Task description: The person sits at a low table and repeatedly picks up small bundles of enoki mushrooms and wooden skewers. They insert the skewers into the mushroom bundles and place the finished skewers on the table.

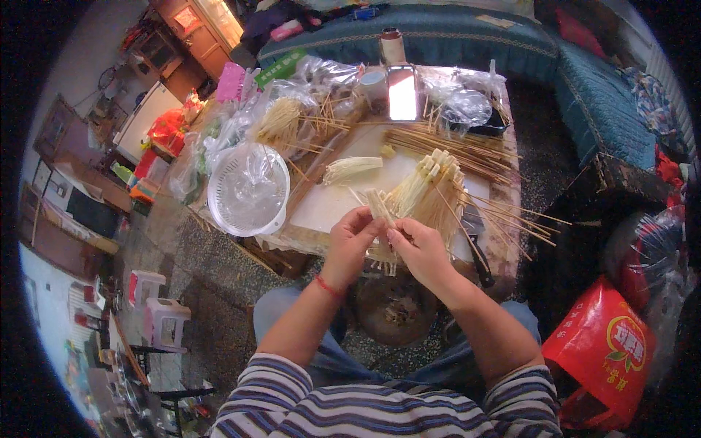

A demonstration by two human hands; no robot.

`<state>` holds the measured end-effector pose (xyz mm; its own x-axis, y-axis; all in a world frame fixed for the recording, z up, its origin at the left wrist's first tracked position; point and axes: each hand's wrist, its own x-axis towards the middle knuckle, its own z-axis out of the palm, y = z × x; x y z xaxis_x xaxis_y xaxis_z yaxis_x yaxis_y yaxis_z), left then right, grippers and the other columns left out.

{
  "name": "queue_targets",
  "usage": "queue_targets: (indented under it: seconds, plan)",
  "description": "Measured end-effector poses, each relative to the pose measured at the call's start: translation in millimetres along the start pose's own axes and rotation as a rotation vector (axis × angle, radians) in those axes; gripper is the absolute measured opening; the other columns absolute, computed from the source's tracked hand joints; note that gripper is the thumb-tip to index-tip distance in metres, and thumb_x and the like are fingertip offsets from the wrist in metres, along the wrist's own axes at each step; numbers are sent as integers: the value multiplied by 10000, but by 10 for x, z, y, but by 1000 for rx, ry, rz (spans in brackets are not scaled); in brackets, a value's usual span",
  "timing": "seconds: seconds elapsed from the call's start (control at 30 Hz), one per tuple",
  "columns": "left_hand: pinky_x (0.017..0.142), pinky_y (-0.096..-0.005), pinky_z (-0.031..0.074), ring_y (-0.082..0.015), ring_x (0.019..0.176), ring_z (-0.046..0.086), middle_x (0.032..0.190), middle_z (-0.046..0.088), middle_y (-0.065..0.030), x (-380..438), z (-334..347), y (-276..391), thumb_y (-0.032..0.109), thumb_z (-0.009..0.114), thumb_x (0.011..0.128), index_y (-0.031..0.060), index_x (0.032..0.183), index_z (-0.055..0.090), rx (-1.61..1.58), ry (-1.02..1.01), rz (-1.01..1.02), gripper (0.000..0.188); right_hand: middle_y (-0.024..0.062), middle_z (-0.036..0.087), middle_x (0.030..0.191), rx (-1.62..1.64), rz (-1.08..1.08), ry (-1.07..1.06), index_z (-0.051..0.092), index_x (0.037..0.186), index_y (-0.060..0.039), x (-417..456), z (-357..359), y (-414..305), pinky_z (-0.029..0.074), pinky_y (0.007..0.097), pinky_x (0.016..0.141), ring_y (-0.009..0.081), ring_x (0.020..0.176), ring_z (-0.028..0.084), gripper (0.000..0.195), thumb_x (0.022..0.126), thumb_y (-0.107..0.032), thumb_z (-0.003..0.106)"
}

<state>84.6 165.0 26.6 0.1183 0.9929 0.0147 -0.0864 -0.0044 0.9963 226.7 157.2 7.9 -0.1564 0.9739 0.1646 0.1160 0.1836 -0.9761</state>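
Note:
Between my left hand (353, 238) and my right hand (417, 246) is a small bundle of enoki mushrooms (379, 203). Fingers of both hands pinch it over the near edge of a white cutting board (315, 212). A thin stick end shows left of the bundle; I cannot tell if it runs through. Stem tips dangle below my fingers. Just beyond my right hand rests a pile of enoki bundles (441, 169), with skewer ends jutting out rightward. Another loose enoki clump (351, 169) lies on the board. Many bamboo skewers (449, 149) lie along its far side.
A white plastic colander (218, 191) holding clear film stands at the table's left. More enoki (278, 121) sits among plastic bags. A phone (402, 96) leans at the back. Right of the pile lies a knife with a black handle (481, 264). Below is a round bin (394, 323).

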Motion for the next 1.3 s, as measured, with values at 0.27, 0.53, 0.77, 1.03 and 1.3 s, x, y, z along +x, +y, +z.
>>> queue_targets:
  seconds: [0.27, 0.53, 0.77, 1.03, 1.3]
  plan:
    - [759, -273, 456, -147, 833, 571, 905, 597, -57, 0, -149, -65, 124, 516, 841, 32, 976, 541, -78, 71, -85, 165, 28, 519, 617, 145, 160, 78, 519, 813, -8, 68, -123, -5, 392, 224, 456, 91, 497, 483, 187, 889, -168, 459]
    - [813, -397, 442, -203, 871, 574, 962, 588, -80, 54, -432, 34, 212, 406, 837, 78, 926, 519, -811, 362, 50, 197, 25, 493, 617, 467, 233, 152, 497, 849, -34, 59, -92, 14, 362, 215, 424, 89, 467, 453, 165, 895, -183, 442]
    - [555, -218, 402, -77, 580, 462, 689, 504, 19, -63, -336, -71, 163, 538, 816, 79, 967, 540, -402, 165, 2, 172, 16, 501, 618, 351, 198, 2, 511, 841, -28, -3, -6, -79, 357, 198, 424, 75, 471, 455, 171, 894, -177, 446]
    - [444, -164, 273, -11, 498, 377, 605, 466, 72, -21, -130, -38, 208, 588, 825, 91, 860, 587, -147, 96, -168, 122, 47, 530, 607, 220, 135, -166, 553, 908, -8, -45, 58, -48, 410, 252, 452, 92, 500, 499, 225, 877, -219, 482]
    - [485, -333, 402, -183, 547, 511, 648, 510, -52, 665, -685, -330, 210, 563, 780, 68, 865, 568, 985, 166, 364, 165, 88, 574, 725, -142, -94, -107, 547, 939, -21, -24, 43, 8, 450, 281, 572, 175, 608, 549, 195, 862, -194, 502]
